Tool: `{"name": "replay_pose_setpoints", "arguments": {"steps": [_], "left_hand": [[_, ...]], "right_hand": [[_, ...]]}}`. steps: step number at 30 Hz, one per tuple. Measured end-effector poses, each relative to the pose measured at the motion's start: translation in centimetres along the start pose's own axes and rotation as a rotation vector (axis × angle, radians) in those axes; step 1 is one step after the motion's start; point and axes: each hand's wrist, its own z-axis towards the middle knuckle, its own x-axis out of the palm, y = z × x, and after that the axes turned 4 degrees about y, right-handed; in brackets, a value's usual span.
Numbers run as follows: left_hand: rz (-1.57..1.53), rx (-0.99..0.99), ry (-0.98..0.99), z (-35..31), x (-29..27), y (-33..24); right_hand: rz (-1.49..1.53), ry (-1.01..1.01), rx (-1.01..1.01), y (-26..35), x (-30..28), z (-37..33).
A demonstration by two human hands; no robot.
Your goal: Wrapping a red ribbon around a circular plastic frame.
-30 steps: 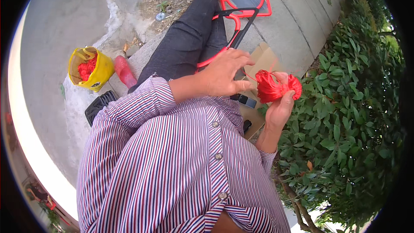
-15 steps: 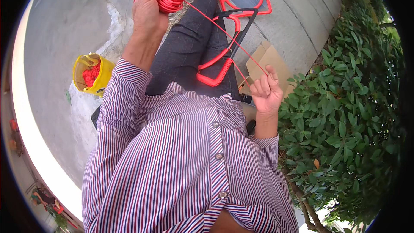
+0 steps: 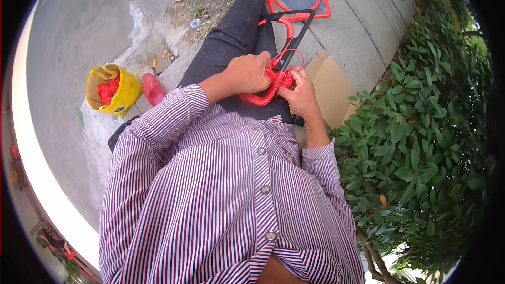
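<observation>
- Well left of a worker's left hand (image 3: 247,77), a yellow container (image 3: 128,92) holds bright red strands (image 3: 108,90).
- Between them, just beside the container, lies a reddish rounded object (image 3: 152,89).
- The left hand curls narrow above dark trousers (image 3: 223,47); what it grips, if anything, cannot be told.
- Between both hands sits a red cord bundle (image 3: 286,79), by a black frame (image 3: 302,34) partly wrapped in red.
- The right hand (image 3: 303,96) closes around the bundle.
- Right of it stand cardboard (image 3: 335,92) and, beyond, a leafy bush (image 3: 402,163).
</observation>
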Motion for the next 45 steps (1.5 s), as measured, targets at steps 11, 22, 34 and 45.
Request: {"name": "replay_pose_setpoints", "arguments": {"steps": [11,22,34,45], "left_hand": [[-1.155,0.037,0.214,4.1,2.2,1.5],[-1.184,0.021,0.156,3.4,3.4,0.6],[-1.201,-0.089,0.167,3.8,3.1,-0.2],[-0.299,0.685,-0.823,-0.9,1.6,-4.9]], "right_hand": [[1.367,-0.389,-0.482,-3.2,-17.6,-12.5],[1.043,-0.428,-0.056,-0.7,-7.0,-7.5],[0.923,0.095,0.073,6.7,-2.6,-7.0],[1.266,0.222,-0.451,12.5,-8.5,-6.4]]}}
